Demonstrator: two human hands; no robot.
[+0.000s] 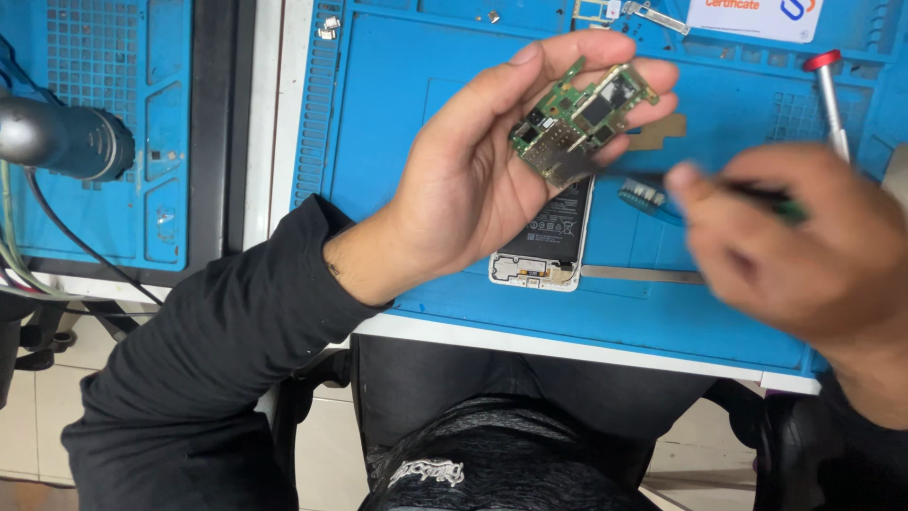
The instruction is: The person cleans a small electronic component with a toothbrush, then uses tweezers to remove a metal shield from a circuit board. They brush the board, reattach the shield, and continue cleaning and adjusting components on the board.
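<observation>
Left hand (482, 170) is clamped on a green phone circuit board (582, 118), held palm-up above the blue repair mat (397, 104). Right hand (804, 246), blurred, is closed on a green-handled brush (662, 194) just beside the board. An opened phone (544, 241) lies on the mat below.

circuit board (582, 118): green laminate, matt, with dull metal shields and a glossy black chip
mat (397, 104): blue rubbery sheet, matt, ribbed at its edges
screwdriver (830, 99): shiny metal shaft, red plastic cap
sleeve (203, 378): black cloth, soft, matt
</observation>
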